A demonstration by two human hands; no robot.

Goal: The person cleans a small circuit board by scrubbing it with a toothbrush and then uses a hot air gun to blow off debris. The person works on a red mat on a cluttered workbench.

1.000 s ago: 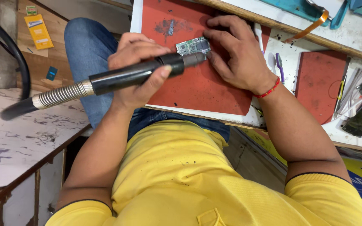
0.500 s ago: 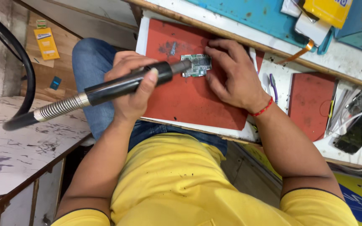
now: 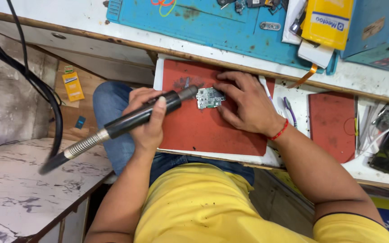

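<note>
Nozzle of hot-air tool (image 3: 140,114) backed off circuit board (image 3: 209,97), now just left

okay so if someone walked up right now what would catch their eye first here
Probably the left hand gripping a black hot-air wand, its nozzle aimed at a small green circuit board. The right hand steadies that board on the red mat. Behind it lies a blue work mat.
</note>
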